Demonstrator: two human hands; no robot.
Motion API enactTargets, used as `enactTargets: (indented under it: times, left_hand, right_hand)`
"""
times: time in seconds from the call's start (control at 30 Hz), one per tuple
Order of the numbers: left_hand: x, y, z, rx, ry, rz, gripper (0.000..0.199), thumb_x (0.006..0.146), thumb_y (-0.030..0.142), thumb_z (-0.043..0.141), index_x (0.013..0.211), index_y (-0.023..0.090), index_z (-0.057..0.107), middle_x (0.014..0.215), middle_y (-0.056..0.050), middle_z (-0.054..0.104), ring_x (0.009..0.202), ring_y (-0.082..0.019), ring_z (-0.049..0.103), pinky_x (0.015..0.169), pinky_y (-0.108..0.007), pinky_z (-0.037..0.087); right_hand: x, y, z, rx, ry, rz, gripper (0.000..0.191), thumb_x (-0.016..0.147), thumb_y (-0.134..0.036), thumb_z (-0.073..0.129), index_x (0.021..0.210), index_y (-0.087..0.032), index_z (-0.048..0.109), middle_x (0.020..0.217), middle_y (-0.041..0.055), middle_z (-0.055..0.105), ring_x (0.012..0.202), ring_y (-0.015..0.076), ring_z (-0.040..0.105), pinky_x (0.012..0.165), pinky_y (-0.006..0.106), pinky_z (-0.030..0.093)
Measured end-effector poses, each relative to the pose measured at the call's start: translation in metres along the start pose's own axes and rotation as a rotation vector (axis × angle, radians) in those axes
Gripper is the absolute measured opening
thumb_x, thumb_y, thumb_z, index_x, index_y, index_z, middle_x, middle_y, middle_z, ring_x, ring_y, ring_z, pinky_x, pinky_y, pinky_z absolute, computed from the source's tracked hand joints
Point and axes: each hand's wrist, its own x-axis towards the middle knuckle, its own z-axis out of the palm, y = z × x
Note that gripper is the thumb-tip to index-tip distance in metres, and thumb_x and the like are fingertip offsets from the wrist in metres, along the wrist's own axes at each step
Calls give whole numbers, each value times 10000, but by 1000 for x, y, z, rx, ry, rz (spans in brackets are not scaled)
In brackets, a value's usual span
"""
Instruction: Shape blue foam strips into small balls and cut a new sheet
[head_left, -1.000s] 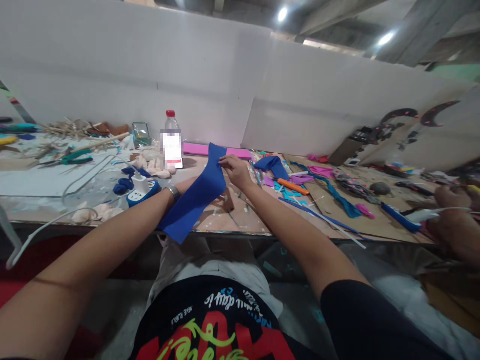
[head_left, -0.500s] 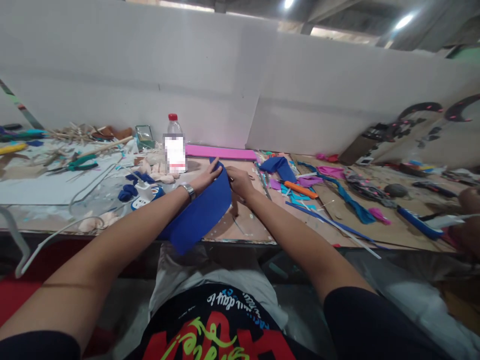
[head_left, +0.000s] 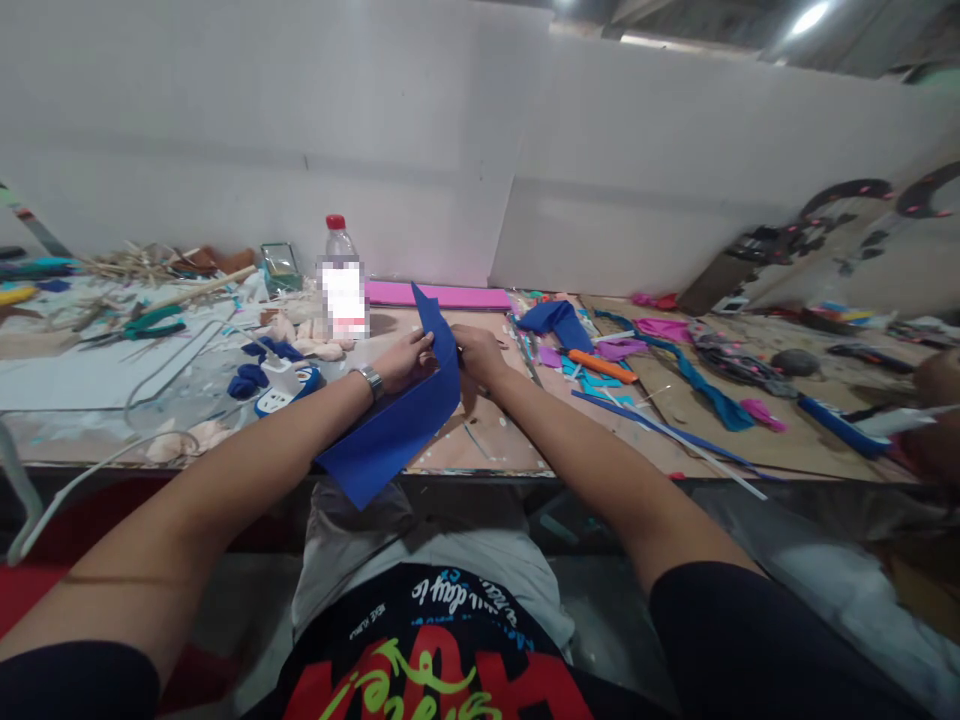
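A long blue sheet, creased near its upper end, slants from mid-table down over the table's front edge. My left hand, with a metal watch at the wrist, holds the sheet's left side near the top, fingers closed on it. On the other side my right hand is closed at the sheet's right edge; its fingertips are partly hidden, and something small and dark shows by them. The sheet's upper tip points up between the hands, in front of a pink strip.
A red-capped bottle stands behind my left hand. Left lie a power strip, green pliers and thin sticks. Right are an orange cutter, blue cloth and a teal strip. Another person's hand shows at the far right.
The blue sheet's upper end has turned and now stands up as a pointed tip. My left hand has moved slightly down and left, its fingers now lower on the sheet. The view has shifted a little.
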Motion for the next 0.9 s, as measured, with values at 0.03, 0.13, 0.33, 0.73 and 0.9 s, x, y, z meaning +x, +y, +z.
enactTargets:
  times: [0.03, 0.13, 0.33, 0.73, 0.9]
  left_hand:
    - [-1, 0, 1, -24, -41, -33, 132, 941, 332, 662, 963, 209, 618, 726, 11, 597, 563, -111, 571, 591, -248, 541]
    - [-5, 1, 2, -89, -121, -103, 186, 954, 361, 655, 1068, 234, 580, 741, 28, 585, 543, -92, 553, 583, -238, 549]
    - [-3, 2, 1, -174, -145, -116, 172, 968, 305, 647, 1103, 246, 560, 669, 61, 519, 507, -68, 515, 539, -167, 487]
    - [-3, 5, 3, -226, -146, -116, 257, 921, 269, 709, 1131, 199, 579, 691, 44, 555, 539, -79, 559, 553, -189, 469]
    - [-10, 8, 6, -252, -200, -116, 339, 915, 254, 707, 1207, 256, 534, 665, 71, 542, 511, -73, 543, 545, -178, 452]
  right_hand:
    - [0, 1, 1, -4, -8, -5, 152, 854, -140, 606, 825, -194, 746, 841, 53, 746, 767, 199, 653, 713, 268, 460]
    - [2, 2, 1, -11, -18, -15, 165, 862, -148, 604, 817, -197, 755, 832, 48, 750, 751, 195, 648, 699, 267, 454]
    - [2, -3, -3, -30, 26, -17, 231, 908, -133, 568, 862, -200, 784, 865, 57, 757, 783, 193, 646, 723, 275, 454]
    - [-1, -7, -11, -16, 73, -4, 215, 903, -157, 562, 886, -196, 773, 920, 68, 771, 823, 197, 676, 742, 274, 475]
    - [-2, -8, -10, 0, 44, 26, 199, 883, -151, 565, 836, -184, 755, 867, 60, 765, 779, 186, 662, 721, 257, 474]
